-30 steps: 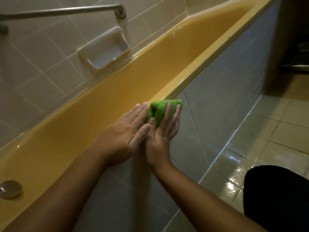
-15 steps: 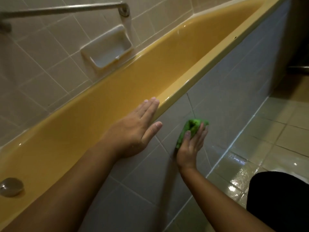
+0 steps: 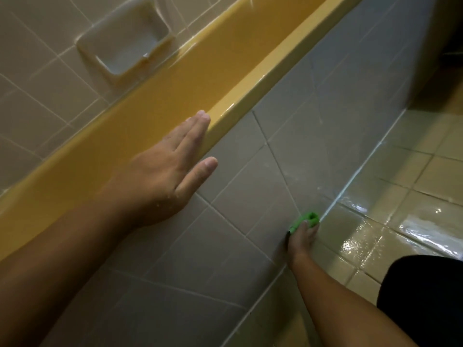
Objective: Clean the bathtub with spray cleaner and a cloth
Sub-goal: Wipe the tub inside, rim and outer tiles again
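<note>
We're at the yellow bathtub (image 3: 175, 101), tiled wall behind it with a recessed soap dish (image 3: 125, 43). Our left hand (image 3: 165, 171) lies flat and open on the tub's rim, fingers together. Right hand (image 3: 302, 237) is closed around the green cloth (image 3: 304, 220), pressing it against the grey tiled side panel (image 3: 250, 196) at its bottom edge, right where it meets the floor (image 3: 400, 196). Floor tiles look wet and glossy.
</note>
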`<state>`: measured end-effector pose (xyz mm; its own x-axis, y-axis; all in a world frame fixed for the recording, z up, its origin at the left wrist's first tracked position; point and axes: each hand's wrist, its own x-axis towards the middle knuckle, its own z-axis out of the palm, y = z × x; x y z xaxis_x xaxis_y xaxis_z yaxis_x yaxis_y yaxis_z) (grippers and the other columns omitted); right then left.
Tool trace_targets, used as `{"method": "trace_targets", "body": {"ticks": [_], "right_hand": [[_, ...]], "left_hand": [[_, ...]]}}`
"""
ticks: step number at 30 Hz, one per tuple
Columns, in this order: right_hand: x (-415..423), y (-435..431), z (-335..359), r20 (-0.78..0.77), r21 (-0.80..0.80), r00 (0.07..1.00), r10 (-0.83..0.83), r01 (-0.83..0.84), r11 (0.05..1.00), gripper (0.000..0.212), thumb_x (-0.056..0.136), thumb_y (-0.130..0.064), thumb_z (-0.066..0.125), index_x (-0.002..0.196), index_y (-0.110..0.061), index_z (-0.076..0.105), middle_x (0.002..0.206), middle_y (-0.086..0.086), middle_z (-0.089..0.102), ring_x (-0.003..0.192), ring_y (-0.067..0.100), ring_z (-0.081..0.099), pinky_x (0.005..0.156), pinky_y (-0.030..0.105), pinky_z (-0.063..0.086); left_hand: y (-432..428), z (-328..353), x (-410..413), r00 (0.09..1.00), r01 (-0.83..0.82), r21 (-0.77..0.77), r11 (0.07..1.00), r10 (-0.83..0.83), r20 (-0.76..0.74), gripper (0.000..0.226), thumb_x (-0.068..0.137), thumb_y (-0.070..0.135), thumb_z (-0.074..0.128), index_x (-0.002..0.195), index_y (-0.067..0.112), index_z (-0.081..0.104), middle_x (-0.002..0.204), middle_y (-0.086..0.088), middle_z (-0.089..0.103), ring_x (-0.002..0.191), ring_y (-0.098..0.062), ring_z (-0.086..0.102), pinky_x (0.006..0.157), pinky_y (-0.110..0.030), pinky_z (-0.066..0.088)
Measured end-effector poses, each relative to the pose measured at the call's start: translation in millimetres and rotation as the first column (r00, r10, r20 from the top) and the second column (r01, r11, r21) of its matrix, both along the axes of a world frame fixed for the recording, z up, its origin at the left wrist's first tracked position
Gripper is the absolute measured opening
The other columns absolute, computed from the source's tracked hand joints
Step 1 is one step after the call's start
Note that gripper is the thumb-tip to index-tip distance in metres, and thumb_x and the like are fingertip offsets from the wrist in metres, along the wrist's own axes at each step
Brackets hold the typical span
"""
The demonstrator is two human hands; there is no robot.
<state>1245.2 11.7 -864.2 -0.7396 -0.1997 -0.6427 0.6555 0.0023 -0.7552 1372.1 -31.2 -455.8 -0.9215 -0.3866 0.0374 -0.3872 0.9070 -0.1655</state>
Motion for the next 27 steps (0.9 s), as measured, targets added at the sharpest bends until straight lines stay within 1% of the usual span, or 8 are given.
{"method": "trace_targets", "body": {"ticks": [7,10,12,15,18,20,23,27], "right_hand": [[2,-7,50,0.083,0.018,0.994,-0.064,0.063,0.998,0.058,0.112,-0.034,0.033,0.165,-0.016,0.017,0.171,0.013,0.017,0.157,0.029,0.018,0.125,0.045,0.014],[17,-11,102,-0.081,0.025,0.995,-0.053,0.055,0.998,0.065,0.109,-0.048,0.024,0.165,-0.016,0.013,0.173,0.010,0.011,0.159,0.026,0.012,0.124,0.044,0.013],[29,-11,146,-0.256,-0.042,0.966,-0.041,0.032,0.999,0.082,0.096,-0.063,0.014,0.165,-0.019,0.010,0.174,0.008,0.004,0.159,0.022,0.007,0.126,0.042,0.009],[31,-10,212,-0.430,-0.142,0.895,-0.117,0.061,0.988,0.089,0.089,-0.064,0.011,0.164,-0.017,0.012,0.173,0.012,0.002,0.158,0.023,0.008,0.123,0.038,0.005],[27,-3,263,-0.572,-0.223,0.818,-0.053,-0.094,0.970,0.079,0.093,-0.063,0.015,0.164,-0.033,-0.002,0.173,0.005,-0.012,0.157,0.019,0.000,0.125,0.040,0.000],[22,2,277,-0.725,-0.240,0.687,-0.042,-0.196,0.951,0.071,0.099,-0.059,0.022,0.162,-0.041,-0.005,0.171,-0.003,-0.019,0.156,0.013,-0.013,0.127,0.047,-0.002],[6,8,271,-0.886,-0.208,0.456,-0.077,-0.243,0.947,0.071,0.104,-0.049,0.036,0.162,-0.033,-0.001,0.172,-0.002,-0.017,0.157,0.015,-0.018,0.125,0.061,0.004],[1,6,246,-0.895,-0.230,0.433,-0.108,-0.240,0.943,0.073,0.104,-0.043,0.045,0.164,-0.030,0.006,0.173,0.003,-0.010,0.160,0.023,-0.009,0.125,0.064,0.009]], "left_hand": [[1,1,-11,1.000,-0.010,-0.002,1.000,0.011,0.019,0.077,0.095,0.080,0.009,0.160,0.046,-0.016,0.167,0.027,-0.013,0.152,0.007,-0.008,0.121,-0.024,0.006],[0,1,-16,1.000,0.005,0.003,1.000,-0.005,0.017,0.079,0.095,0.081,0.007,0.161,0.043,-0.014,0.168,0.025,-0.012,0.154,0.007,-0.008,0.123,-0.024,0.007],[0,0,-19,1.000,0.013,0.017,1.000,-0.013,0.015,0.080,0.094,0.081,0.006,0.162,0.042,-0.012,0.166,0.028,-0.013,0.153,0.009,-0.009,0.123,-0.022,0.005],[-2,0,-26,1.000,0.018,0.031,0.999,-0.019,0.015,0.083,0.093,0.083,0.005,0.163,0.040,-0.009,0.166,0.027,-0.011,0.153,0.009,-0.008,0.125,-0.023,0.005],[-3,2,-32,0.999,0.033,0.061,0.998,-0.034,0.008,0.083,0.094,0.083,0.007,0.163,0.039,-0.006,0.170,0.021,-0.006,0.154,0.007,-0.005,0.128,-0.029,0.009],[-3,4,-34,0.999,0.041,0.099,0.994,-0.040,-0.011,0.080,0.094,0.083,0.008,0.162,0.042,-0.004,0.171,0.020,-0.002,0.155,0.006,-0.002,0.129,-0.034,0.012],[-1,6,-38,0.999,0.042,0.106,0.993,-0.041,-0.007,0.075,0.094,0.084,0.011,0.159,0.049,-0.006,0.170,0.023,-0.004,0.155,0.005,-0.002,0.129,-0.039,0.015],[5,7,-45,0.997,0.050,0.042,0.998,-0.052,0.049,0.082,0.094,0.083,0.011,0.162,0.042,-0.011,0.169,0.024,-0.011,0.155,0.004,-0.008,0.127,-0.033,0.012]]}}
